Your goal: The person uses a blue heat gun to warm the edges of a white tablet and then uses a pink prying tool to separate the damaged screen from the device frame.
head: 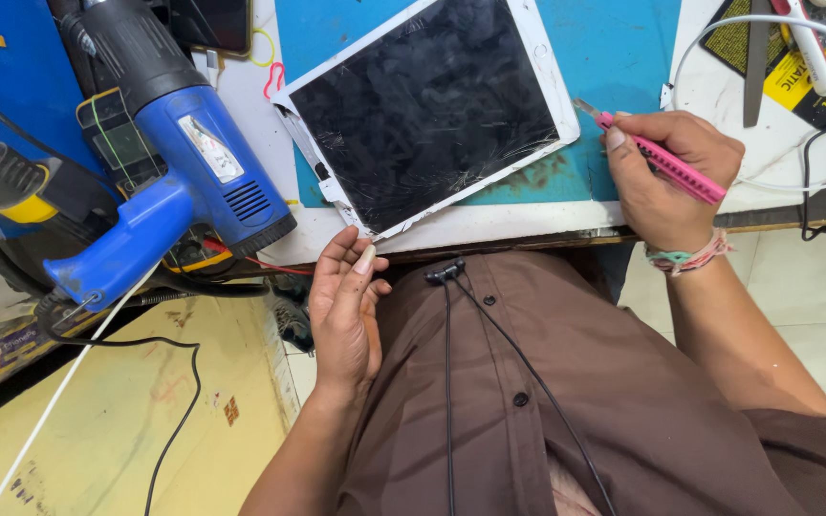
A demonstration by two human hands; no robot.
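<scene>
Right hand (666,182) clenched on pink knife (662,161); left hand (344,308) released, near cracked tablet (427,110). Best: steady tablet, keep blade shallow at edge.

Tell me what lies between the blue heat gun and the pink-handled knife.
In the head view, the cracked white tablet lies between heat gun and knife.

Heat gun (188,143) crowds the tablet's (427,105) left; blue mat (614,57) beside it lies open

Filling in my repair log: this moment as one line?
right hand: holds pink knife | left hand: open, empty, below tablet | tablet: cracked, on mat
</scene>
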